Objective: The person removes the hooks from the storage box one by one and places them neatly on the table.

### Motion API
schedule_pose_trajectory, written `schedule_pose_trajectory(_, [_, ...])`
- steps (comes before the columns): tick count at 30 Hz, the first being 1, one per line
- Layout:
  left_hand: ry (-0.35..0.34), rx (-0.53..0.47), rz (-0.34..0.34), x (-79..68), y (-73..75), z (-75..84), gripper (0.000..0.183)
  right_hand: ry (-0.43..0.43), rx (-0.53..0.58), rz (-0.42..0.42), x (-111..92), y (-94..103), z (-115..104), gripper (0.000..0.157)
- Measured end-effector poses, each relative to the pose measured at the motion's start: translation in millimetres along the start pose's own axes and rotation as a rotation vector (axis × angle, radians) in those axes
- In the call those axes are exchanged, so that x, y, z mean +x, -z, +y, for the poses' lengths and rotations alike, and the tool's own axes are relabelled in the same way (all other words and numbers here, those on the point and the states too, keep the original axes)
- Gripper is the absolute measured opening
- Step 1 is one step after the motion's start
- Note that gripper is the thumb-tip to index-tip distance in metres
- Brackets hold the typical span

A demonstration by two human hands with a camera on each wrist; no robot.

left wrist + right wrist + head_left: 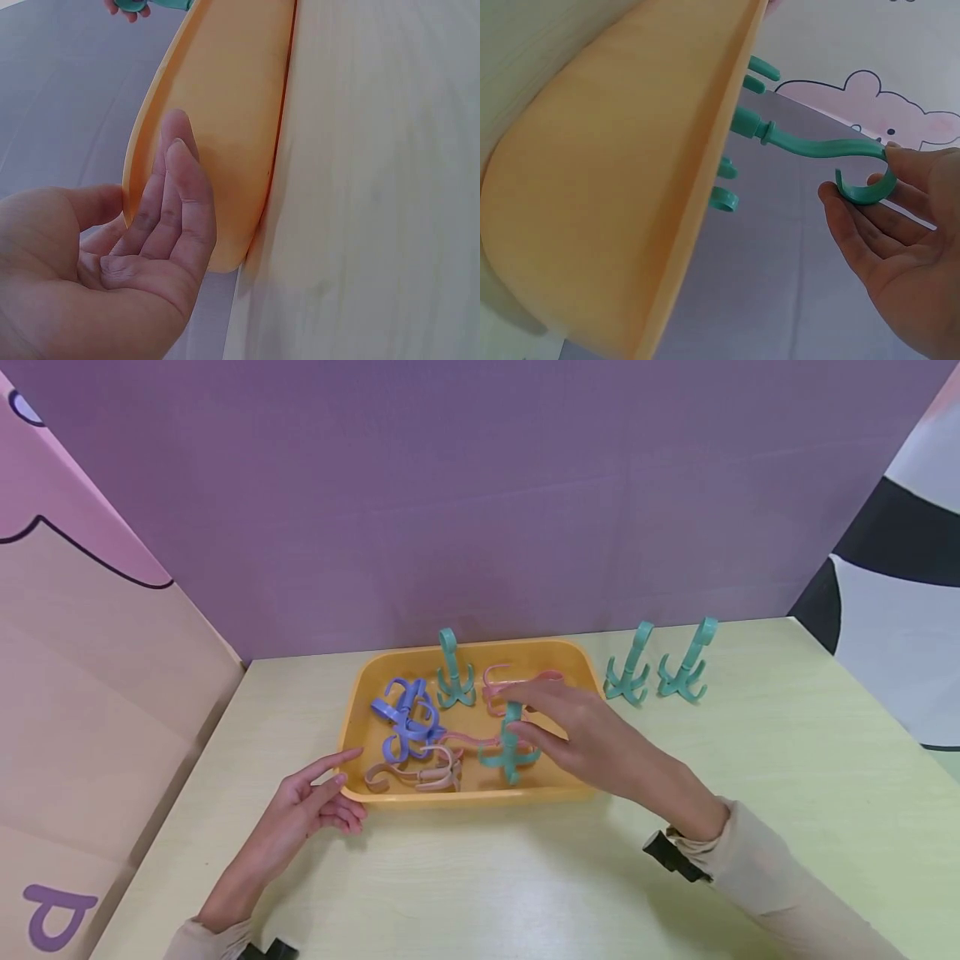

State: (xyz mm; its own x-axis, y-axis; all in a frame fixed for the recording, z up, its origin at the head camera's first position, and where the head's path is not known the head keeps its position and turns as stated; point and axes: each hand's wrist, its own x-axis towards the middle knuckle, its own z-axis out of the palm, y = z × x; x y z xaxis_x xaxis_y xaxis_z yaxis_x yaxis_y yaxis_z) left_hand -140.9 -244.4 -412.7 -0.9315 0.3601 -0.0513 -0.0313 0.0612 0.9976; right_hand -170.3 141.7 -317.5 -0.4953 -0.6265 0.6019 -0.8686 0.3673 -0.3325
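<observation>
A yellow tray (480,797) holds several plastic claw hooks. My right hand (600,735) pinches a green claw hook (510,750) by its curved top, with its prongs pointing down over the tray's front right part. In the right wrist view, thumb and fingers close around the curl of that green hook (817,148), and its lower prongs are partly hidden behind the tray wall. My left hand (300,806) grips the tray's front left corner, one finger over the rim. The left wrist view shows its other fingers along the outer wall (232,97).
Inside the tray, another green hook (454,681) stands at the back, blue hooks (408,718) lie at left, a beige hook (438,774) in front and pink hooks (497,689) at right. Two green hooks (628,672) (686,668) stand on the table right of it. A purple panel (480,510) rises behind.
</observation>
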Motion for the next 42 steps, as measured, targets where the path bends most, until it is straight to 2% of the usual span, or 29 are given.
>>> schedule_pose_trajectory(13, [-0.031, 0.008, -0.014, -0.8, -0.3, -0.9, 0.051, 0.02, 0.023, 0.006, -3, -13.1, -3, 0.049])
schedule_pose_trajectory(28, [-0.028, -0.001, -0.01, -0.5, 0.2, -1.6, 0.051, 0.026, 0.012, 0.034, 2, 7.1, -12, 0.053])
schedule_pose_trajectory(34, [-0.034, 0.007, 0.001, 0.6, -0.1, -1.9, 0.052, 0.035, 0.004, 0.048, 2, 11.6, -13, 0.037])
schedule_pose_trajectory(42, [-0.019, -0.021, -0.003, 0.4, 1.4, -4.5, 0.053, 0.039, -0.086, 0.131, -2, 14.9, -16, 0.035])
